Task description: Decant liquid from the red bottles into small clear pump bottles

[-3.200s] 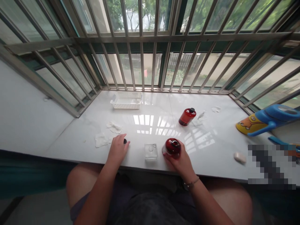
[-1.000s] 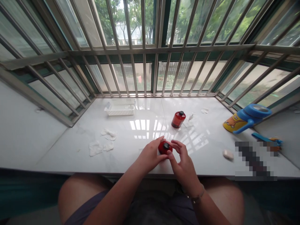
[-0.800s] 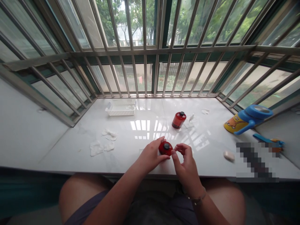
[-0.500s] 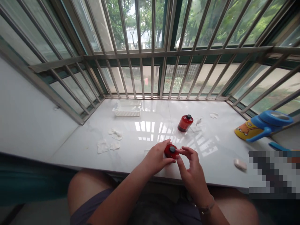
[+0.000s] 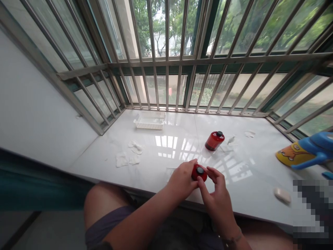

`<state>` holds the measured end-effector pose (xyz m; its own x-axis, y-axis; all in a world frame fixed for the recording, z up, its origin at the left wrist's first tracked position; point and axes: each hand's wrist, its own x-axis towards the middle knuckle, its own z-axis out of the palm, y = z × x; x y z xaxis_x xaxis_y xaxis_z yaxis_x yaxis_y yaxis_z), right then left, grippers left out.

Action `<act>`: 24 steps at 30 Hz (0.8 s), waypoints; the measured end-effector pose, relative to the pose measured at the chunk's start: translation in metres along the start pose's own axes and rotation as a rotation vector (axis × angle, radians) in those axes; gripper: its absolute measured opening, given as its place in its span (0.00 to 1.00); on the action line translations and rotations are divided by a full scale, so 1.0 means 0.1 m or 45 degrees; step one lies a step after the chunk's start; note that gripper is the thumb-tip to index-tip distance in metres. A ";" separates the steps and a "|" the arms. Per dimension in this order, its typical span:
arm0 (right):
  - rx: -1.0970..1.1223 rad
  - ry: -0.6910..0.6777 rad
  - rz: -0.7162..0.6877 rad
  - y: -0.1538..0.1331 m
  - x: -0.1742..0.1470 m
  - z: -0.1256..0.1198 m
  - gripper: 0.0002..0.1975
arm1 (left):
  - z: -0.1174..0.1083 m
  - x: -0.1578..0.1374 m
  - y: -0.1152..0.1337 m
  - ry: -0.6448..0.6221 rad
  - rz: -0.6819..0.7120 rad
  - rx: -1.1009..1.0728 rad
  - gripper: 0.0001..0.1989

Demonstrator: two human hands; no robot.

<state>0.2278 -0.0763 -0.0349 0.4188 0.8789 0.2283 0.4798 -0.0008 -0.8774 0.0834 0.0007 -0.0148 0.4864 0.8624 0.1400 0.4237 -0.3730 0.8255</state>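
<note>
A small red bottle (image 5: 195,172) with a black cap (image 5: 200,170) stands near the front edge of the white sill. My left hand (image 5: 183,177) is wrapped round its left side, fingers behind and thumb in front. From the right, my right hand (image 5: 216,189) closes on the same bottle, its thumb at the front and curled fingers at the far right side. Parts of the bottle are hidden by both hands. A second red bottle (image 5: 214,141) with a black cap sits farther back, slightly to the right.
A white perforated basket (image 5: 149,126) lies at the back left. Crumpled white tissues (image 5: 127,159) are spread at left, with another scrap (image 5: 250,134) at back right. On the right are a blue and yellow cup (image 5: 301,152) and a pale oblong case (image 5: 282,196). Metal bars (image 5: 166,64) line the window.
The view has turned left, so everything appears farther right. My right fingers have shifted from near the cap to the bottle's side. My left hand keeps its hold.
</note>
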 end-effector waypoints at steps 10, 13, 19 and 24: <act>-0.122 0.046 -0.073 0.07 0.22 -0.09 0.27 | -0.08 -0.08 -0.13 -0.143 0.263 0.032 0.57; -0.156 0.043 0.001 0.08 0.23 -0.20 0.29 | -0.26 -0.13 -0.10 -0.174 0.284 0.045 0.50; -0.376 0.181 -0.002 0.22 0.33 -0.61 0.29 | -0.94 -0.05 -0.52 0.287 0.217 0.382 0.18; -0.544 0.330 0.052 0.47 0.44 -0.93 0.33 | -1.75 0.06 -1.36 0.309 -0.221 0.947 0.23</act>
<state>0.3407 -0.0819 -0.0263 0.5956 0.7268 0.3421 0.7091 -0.2757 -0.6490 -0.1052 0.1162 -0.0308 0.2233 0.9475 0.2287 0.9181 -0.2833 0.2773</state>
